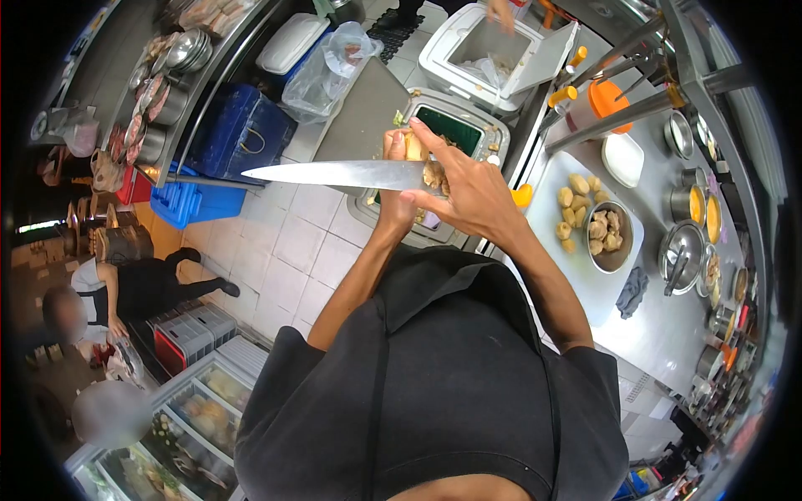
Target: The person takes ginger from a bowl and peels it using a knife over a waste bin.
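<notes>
A large knife (342,174) lies across the view, its blade pointing left and its yellow handle end showing at the right, near the counter. My right hand (469,188) is closed round the knife where blade meets handle, with brown scraps on the blade beside my fingers. Under and behind the blade, my left hand (394,200) holds a pale yellow peeled piece (413,148) upright, with its fingers round it. Both hands are over an open grey bin (497,138) with a dark green inside.
On the right counter, a white cutting board (576,280) bears several yellowish pieces (568,198) and a metal bowl (605,236) of brownish pieces. A grey cloth (633,292) lies beside it. Another white bin (434,54) stands ahead. A person (134,292) is at the left.
</notes>
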Available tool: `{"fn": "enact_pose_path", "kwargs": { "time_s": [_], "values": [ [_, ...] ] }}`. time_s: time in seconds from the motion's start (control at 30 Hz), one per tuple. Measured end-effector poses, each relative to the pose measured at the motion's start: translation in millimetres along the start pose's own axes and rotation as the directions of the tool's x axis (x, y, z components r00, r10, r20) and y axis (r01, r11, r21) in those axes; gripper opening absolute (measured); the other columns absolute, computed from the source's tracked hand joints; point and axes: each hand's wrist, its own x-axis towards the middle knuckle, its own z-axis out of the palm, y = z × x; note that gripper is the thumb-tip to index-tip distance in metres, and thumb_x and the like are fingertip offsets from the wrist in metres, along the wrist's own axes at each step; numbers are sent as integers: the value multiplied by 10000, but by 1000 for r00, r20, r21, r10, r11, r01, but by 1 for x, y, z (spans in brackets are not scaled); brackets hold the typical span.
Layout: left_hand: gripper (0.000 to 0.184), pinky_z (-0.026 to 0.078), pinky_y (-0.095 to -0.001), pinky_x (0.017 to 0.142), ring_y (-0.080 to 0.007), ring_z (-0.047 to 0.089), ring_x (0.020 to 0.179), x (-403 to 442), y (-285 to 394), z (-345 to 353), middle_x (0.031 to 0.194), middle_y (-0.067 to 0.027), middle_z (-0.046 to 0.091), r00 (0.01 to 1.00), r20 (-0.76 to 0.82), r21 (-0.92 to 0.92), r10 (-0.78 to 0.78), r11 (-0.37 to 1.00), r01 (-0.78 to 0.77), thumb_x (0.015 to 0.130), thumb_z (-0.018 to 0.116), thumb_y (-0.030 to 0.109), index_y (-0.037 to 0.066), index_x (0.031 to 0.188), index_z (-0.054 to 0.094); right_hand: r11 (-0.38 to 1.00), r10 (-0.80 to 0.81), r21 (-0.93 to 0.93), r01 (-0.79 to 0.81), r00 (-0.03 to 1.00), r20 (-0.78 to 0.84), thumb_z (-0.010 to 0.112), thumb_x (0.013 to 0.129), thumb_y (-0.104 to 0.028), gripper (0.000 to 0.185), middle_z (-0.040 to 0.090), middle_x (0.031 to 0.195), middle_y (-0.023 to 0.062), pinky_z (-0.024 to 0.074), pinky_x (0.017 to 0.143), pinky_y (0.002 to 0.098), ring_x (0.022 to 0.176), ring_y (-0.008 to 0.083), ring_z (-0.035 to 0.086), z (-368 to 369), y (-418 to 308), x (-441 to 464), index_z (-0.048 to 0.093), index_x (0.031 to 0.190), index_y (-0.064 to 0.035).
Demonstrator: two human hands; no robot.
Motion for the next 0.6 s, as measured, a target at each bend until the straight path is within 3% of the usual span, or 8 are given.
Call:
{"fn": "enact_pose_path", "kwargs": {
  "time_s": [0.1, 0.23, 0.3, 0.33, 0.43, 0.5, 0.57, 0.6],
  "values": [
    [414, 409, -301, 872, -170, 491, 912, 0, 0, 0, 1046, -68, 437, 995, -10, 109, 96, 989, -94, 1083, 237, 350, 16, 1139, 474, 1000, -30, -2, 29, 999, -12, 678, 822, -593, 895, 678, 1106, 184, 536, 669, 420, 757, 371, 664, 0, 2, 0, 320, 1543, -202],
    [392, 407, -303, 862, -154, 471, 903, -1, 6, 3, 1007, -60, 447, 992, 15, 126, 127, 984, -128, 1083, 239, 343, 24, 1102, 467, 998, -54, 31, 55, 998, -34, 684, 833, -570, 809, 679, 1090, 160, 527, 645, 404, 742, 345, 669, -2, 6, 0, 399, 1481, -178],
    [374, 405, -303, 863, -148, 465, 901, -4, 12, 6, 978, -57, 452, 1000, -3, 31, -12, 999, 12, 1084, 244, 341, 32, 1061, 455, 997, -63, 33, 65, 996, -61, 693, 833, -556, 764, 678, 1098, 157, 528, 646, 400, 739, 336, 670, -1, 8, 2, 437, 1434, -160],
    [374, 405, -303, 863, -148, 465, 901, -5, 13, 7, 978, -57, 452, 1000, -4, 31, -12, 999, 12, 1084, 244, 341, 32, 1061, 455, 997, -71, 36, 74, 994, -88, 702, 833, -543, 721, 676, 1106, 153, 529, 646, 397, 736, 327, 672, -1, 9, 3, 475, 1388, -141],
    [368, 411, -298, 837, -141, 460, 884, -6, 17, 9, 965, -64, 444, 999, -2, 118, 44, 992, -43, 1087, 261, 344, 30, 1046, 448, 996, -62, 52, 68, 993, -96, 720, 827, -523, 670, 675, 1111, 138, 532, 655, 391, 758, 317, 677, -3, 8, 5, 521, 1321, -117],
    [369, 412, -295, 800, -129, 451, 860, -4, 21, 6, 935, -61, 434, 979, 19, 339, 202, 920, -196, 1089, 279, 354, 29, 1027, 444, 996, -78, 40, 83, 991, -111, 722, 825, -525, 664, 676, 1110, 132, 533, 660, 388, 772, 315, 679, -3, 9, 5, 533, 1306, -108],
    [376, 413, -299, 792, -130, 449, 853, -4, 22, 4, 921, -61, 429, 978, 34, 352, 207, 913, -206, 1089, 281, 358, 25, 1021, 441, 995, -93, 26, 97, 988, -127, 724, 823, -526, 658, 677, 1108, 126, 534, 665, 385, 787, 313, 681, -1, 10, 4, 545, 1291, -99],
    [383, 413, -303, 784, -130, 447, 846, -3, 23, 4, 908, -61, 424, 976, 47, 366, 211, 906, -214, 1089, 284, 363, 21, 1015, 439, 991, -125, 34, 133, 976, -177, 704, 826, -566, 655, 641, 954, 110, 515, 615, 392, 731, 294, 657, 2, 12, 4, 552, 1293, -132]
  ]
}}
